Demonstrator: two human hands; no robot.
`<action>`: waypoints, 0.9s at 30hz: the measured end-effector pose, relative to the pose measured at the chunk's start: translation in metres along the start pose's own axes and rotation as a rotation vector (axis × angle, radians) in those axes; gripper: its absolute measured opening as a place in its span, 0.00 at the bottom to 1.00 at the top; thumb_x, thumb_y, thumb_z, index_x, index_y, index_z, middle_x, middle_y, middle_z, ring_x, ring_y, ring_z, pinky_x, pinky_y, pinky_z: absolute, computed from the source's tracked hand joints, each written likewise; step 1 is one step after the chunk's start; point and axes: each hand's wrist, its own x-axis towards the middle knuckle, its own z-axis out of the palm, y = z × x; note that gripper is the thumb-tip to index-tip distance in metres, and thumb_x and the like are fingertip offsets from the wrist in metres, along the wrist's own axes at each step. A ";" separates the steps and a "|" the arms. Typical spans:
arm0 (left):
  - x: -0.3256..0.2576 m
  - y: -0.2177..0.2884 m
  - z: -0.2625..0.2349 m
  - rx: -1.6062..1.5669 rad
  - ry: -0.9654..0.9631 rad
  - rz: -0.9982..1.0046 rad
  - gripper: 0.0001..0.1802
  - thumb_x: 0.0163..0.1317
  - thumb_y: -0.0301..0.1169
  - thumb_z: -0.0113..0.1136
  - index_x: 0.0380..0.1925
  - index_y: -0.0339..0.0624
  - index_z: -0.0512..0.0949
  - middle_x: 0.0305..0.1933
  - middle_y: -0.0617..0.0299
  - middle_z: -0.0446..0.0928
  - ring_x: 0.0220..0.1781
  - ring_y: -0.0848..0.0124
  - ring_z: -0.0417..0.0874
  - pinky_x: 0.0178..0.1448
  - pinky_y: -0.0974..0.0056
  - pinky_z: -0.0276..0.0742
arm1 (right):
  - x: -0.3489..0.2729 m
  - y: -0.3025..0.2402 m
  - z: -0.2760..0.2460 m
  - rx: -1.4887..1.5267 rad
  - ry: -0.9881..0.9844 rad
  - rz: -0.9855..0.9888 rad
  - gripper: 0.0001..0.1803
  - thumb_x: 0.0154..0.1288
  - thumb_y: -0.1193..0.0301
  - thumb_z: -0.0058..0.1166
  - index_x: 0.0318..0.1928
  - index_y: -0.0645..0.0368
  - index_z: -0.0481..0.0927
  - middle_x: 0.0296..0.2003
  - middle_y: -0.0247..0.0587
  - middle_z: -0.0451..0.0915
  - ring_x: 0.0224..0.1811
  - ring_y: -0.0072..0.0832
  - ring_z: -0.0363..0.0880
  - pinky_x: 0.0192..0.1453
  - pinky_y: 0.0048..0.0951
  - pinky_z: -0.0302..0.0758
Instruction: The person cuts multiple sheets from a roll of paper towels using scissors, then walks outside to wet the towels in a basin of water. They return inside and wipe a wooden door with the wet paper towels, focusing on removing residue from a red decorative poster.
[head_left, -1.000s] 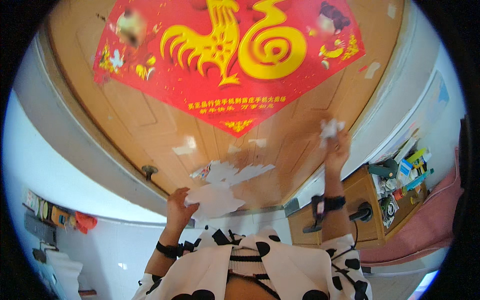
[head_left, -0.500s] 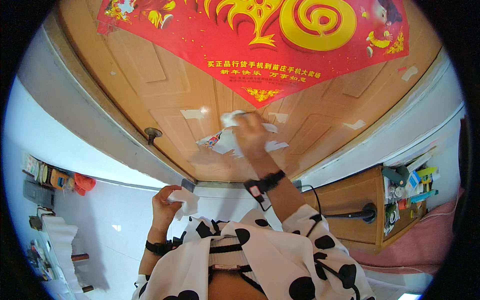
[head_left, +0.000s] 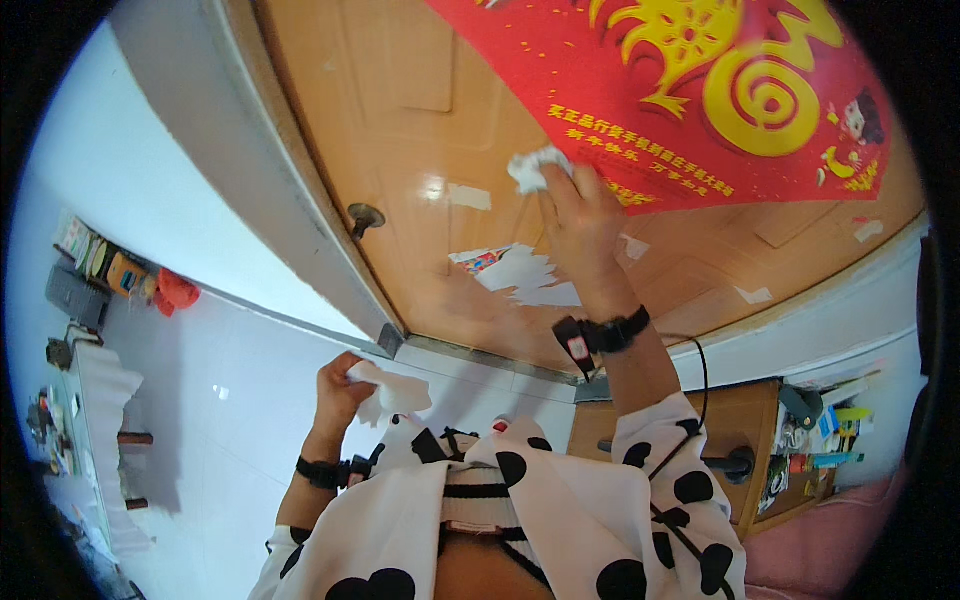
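Note:
A crumpled white tissue [head_left: 537, 170] is pinched in my right hand [head_left: 585, 215], held against or just before the wooden door [head_left: 400, 140], beside the lower left edge of a red poster [head_left: 660, 120] with gold figures. Below that hand, torn white paper scraps [head_left: 530, 278] with a small coloured bit cling to the door. A pale paper patch [head_left: 469, 196] sticks on it further left. Lower down, away from the door, my left hand [head_left: 340, 392] is closed around another white tissue [head_left: 392, 388], which hangs loosely from the fingers.
The round door knob [head_left: 365, 217] juts out at the door's left. On the right stands a wooden cabinet [head_left: 740, 420] with assorted items on it, beside pink fabric [head_left: 830, 540]. At the far left are a cloth-covered table [head_left: 95, 430] and a red bag [head_left: 176, 290].
My right hand has moved up from the torn scraps to the poster's lower edge, still holding the tissue. The view has turned, shifting the poster rightward. My left hand keeps its tissue.

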 end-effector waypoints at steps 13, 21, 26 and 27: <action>-0.018 -0.015 -0.024 -0.115 0.130 -0.074 0.12 0.39 0.13 0.55 0.24 0.41 0.73 0.26 0.67 0.74 0.30 0.77 0.73 0.38 0.71 0.70 | -0.190 -0.041 0.128 0.038 -0.987 -0.048 0.06 0.55 0.71 0.50 0.32 0.56 0.80 0.26 0.39 0.78 0.25 0.37 0.81 0.24 0.43 0.76; -0.013 -0.033 -0.035 -0.129 0.208 -0.133 0.12 0.39 0.13 0.56 0.24 0.41 0.73 0.25 0.68 0.74 0.29 0.77 0.73 0.36 0.71 0.69 | -0.020 -0.084 0.136 -0.034 -0.226 -0.116 0.02 0.55 0.68 0.53 0.28 0.51 0.76 0.22 0.36 0.75 0.20 0.34 0.79 0.18 0.39 0.73; -0.004 -0.033 -0.038 -0.104 0.176 -0.134 0.12 0.38 0.14 0.56 0.26 0.39 0.75 0.27 0.65 0.77 0.30 0.75 0.75 0.38 0.69 0.73 | 0.024 -0.126 0.159 -0.088 -0.304 -0.209 0.07 0.56 0.66 0.54 0.36 0.50 0.77 0.22 0.36 0.76 0.19 0.34 0.79 0.17 0.39 0.73; -0.003 -0.032 -0.042 -0.092 0.175 -0.130 0.12 0.39 0.13 0.56 0.25 0.39 0.75 0.27 0.65 0.77 0.30 0.75 0.75 0.38 0.69 0.73 | 0.017 -0.135 0.163 -0.052 -0.455 -0.221 0.07 0.55 0.66 0.54 0.35 0.50 0.78 0.22 0.37 0.77 0.20 0.34 0.80 0.17 0.38 0.73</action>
